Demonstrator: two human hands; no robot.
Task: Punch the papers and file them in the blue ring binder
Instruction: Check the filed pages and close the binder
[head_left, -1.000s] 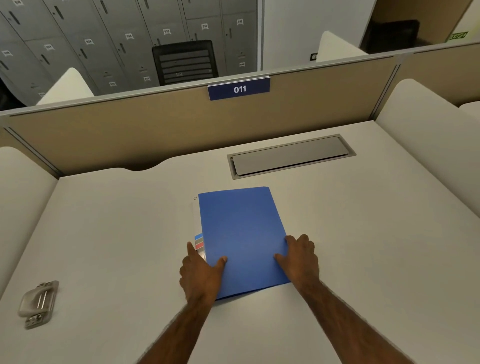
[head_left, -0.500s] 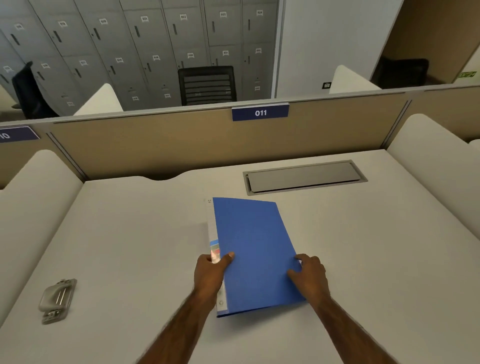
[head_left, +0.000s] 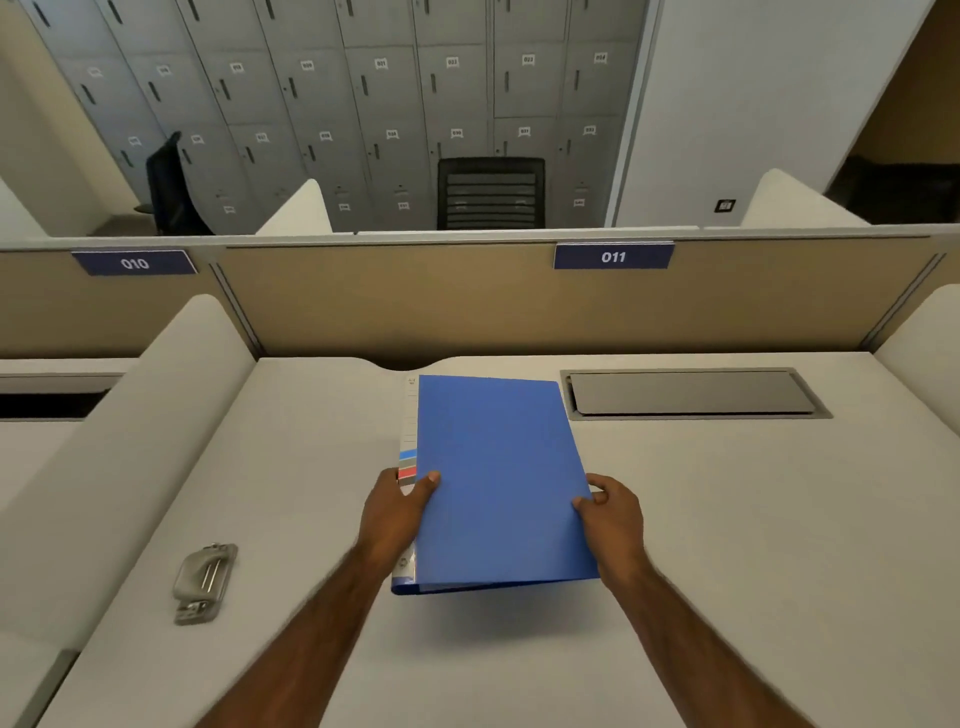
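The blue ring binder (head_left: 493, 478) is closed and held above the white desk, its near edge lifted with a shadow under it. Its white spine label with coloured stripes faces left. My left hand (head_left: 397, 512) grips the spine side, thumb on the cover. My right hand (head_left: 610, 512) grips the right edge, thumb on top. A grey metal hole punch (head_left: 203, 582) lies on the desk at the near left, well apart from both hands. No loose papers show.
A grey cable hatch (head_left: 691, 393) is set into the desk (head_left: 727, 545) at the far right. A beige partition (head_left: 415, 301) with signs 010 and 011 closes the back; white side dividers (head_left: 130, 441) flank the desk. Lockers and a black chair stand beyond.
Both hands went from resting on the flat binder to gripping its sides, and the binder has come up off the desk. The view has tilted upward.
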